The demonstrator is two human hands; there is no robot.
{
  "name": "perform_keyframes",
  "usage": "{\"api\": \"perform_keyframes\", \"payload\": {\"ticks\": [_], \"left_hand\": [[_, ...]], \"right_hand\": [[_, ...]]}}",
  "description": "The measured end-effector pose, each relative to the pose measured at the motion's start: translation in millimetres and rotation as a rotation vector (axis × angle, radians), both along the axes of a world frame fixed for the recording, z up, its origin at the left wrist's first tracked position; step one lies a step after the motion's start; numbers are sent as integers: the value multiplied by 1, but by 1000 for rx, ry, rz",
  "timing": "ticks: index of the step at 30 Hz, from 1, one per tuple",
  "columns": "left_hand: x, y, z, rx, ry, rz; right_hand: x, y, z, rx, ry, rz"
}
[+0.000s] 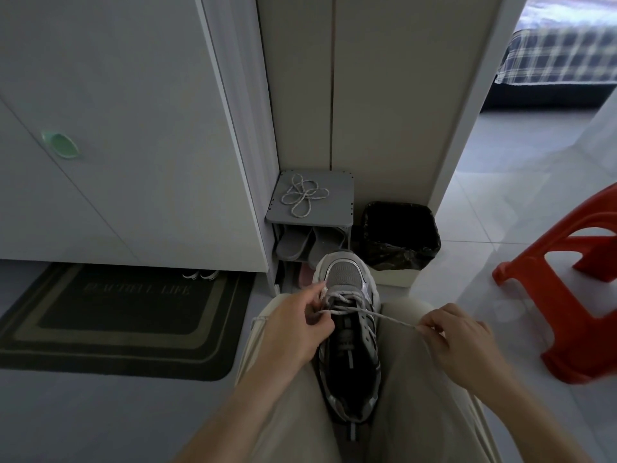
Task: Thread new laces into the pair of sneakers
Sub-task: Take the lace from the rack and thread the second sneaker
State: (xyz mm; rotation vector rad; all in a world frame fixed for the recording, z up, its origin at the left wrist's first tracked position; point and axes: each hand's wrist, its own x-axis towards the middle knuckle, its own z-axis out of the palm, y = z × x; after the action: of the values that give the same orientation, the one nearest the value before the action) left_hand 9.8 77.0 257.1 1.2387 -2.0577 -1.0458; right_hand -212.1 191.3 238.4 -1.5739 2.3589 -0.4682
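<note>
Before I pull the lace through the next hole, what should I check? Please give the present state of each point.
1. Sneaker held steady between the knees: ok.
2. Left hand pinches the lace at the front holes: ok.
3. Right hand pinches the other end, pulled tight: ok.
4. Both ends equal in length: cannot tell.
5. Upper holes threaded: not ok, only the front rows are laced.
6. Spare lace ready on the grey rack: ok.
</note>
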Motion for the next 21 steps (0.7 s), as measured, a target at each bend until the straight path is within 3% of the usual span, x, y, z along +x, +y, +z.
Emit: {"api": "perform_keyframes", "payload": {"ticks": [4, 21], "left_hand": [[-1, 0, -1, -68, -62, -15], [-1, -3, -4, 1, -81, 30]], "right_hand": [[-2, 1, 0, -5, 13, -6], [-5, 1, 15, -64, -19, -48]]}}
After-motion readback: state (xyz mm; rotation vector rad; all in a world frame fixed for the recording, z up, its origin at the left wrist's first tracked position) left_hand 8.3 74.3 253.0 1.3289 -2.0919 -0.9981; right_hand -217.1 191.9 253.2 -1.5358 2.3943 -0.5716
